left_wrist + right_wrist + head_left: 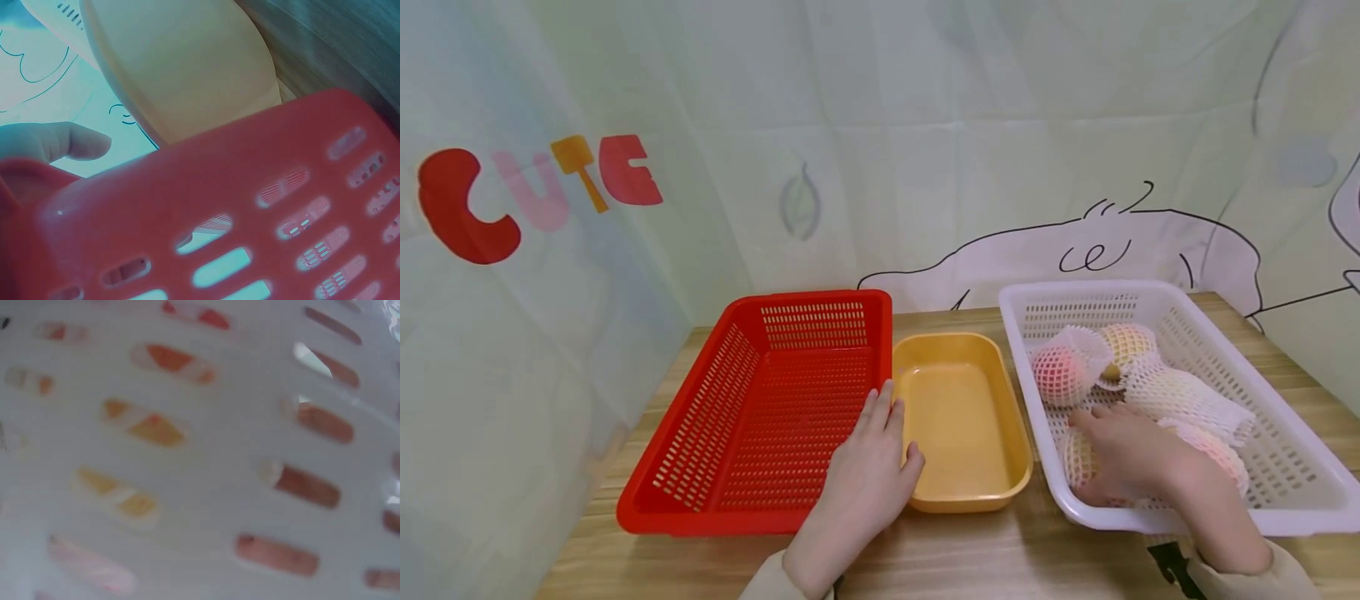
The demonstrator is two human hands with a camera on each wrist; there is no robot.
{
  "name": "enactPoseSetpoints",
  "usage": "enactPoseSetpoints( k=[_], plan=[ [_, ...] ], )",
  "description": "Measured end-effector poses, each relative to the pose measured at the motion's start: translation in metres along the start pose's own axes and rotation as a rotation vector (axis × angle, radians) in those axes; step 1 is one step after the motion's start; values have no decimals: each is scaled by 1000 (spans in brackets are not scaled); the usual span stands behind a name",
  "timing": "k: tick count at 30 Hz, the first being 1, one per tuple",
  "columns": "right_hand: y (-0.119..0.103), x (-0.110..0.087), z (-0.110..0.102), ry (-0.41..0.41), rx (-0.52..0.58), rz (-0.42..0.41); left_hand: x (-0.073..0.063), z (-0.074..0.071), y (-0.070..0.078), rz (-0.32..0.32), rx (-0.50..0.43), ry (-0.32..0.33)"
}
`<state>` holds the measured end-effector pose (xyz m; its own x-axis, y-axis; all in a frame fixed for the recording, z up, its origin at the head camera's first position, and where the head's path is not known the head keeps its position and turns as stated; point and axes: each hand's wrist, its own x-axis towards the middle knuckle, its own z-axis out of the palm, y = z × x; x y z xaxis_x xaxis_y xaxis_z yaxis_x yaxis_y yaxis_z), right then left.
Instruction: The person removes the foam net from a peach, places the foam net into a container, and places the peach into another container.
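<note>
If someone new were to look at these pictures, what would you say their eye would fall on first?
Probably the bright red basket on the left, with the left hand at its right rim. Next, likely the white basket on the right, where the right hand is on one of several net-wrapped round items. The colourful letters spelling CUTE, upper left, also stand out.
</note>
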<state>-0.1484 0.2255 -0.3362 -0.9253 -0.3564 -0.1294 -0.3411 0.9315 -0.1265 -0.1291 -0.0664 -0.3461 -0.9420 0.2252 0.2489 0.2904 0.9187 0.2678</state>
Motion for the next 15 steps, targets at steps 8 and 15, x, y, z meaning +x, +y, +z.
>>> enactPoseSetpoints(
  k=[8,15],
  plan=[
    [-1,-11,-8,95,-6,-54,0,0,0,7,-1,4],
    [-3,-24,-22,217,40,-70,0,0,0,-3,-5,-12]
  ],
)
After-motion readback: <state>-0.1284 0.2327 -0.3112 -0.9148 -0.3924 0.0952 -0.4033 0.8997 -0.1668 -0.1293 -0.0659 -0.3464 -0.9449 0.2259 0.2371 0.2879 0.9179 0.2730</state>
